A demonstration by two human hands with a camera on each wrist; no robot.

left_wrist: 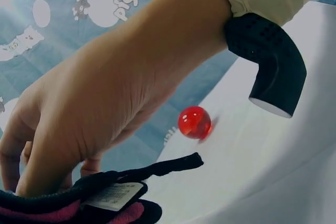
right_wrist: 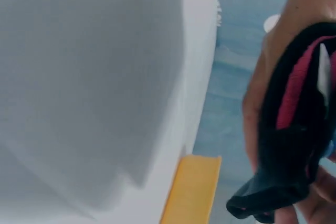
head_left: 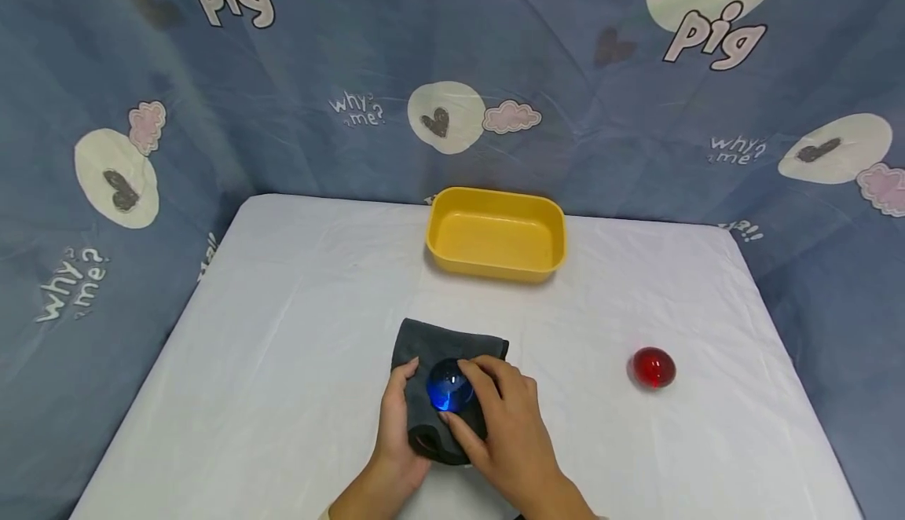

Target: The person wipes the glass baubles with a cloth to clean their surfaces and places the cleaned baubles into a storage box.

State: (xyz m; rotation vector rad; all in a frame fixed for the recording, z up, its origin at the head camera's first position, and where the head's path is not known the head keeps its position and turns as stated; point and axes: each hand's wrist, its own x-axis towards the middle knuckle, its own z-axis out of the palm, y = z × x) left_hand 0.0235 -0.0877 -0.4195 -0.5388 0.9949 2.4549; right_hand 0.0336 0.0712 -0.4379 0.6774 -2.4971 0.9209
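Observation:
A folded dark grey cloth (head_left: 445,335) lies across my left hand (head_left: 397,433), whose thumb (head_left: 399,382) presses its left edge from above while the other fingers are hidden underneath. On the cloth sits a shiny blue ball (head_left: 447,388). My right hand (head_left: 514,430) pinches that ball between thumb and fingers from the right. Pink lining shows between the folds of the cloth (right_wrist: 289,156) in the right wrist view, and a white label (left_wrist: 116,195) pokes out of it in the left wrist view.
A red ball (head_left: 654,368) rests on the white-covered table (head_left: 283,363) to the right of my hands. Near the table's far edge stands a yellow rectangular tray (head_left: 495,275). Blue printed fabric (head_left: 566,41) hangs behind and along the sides.

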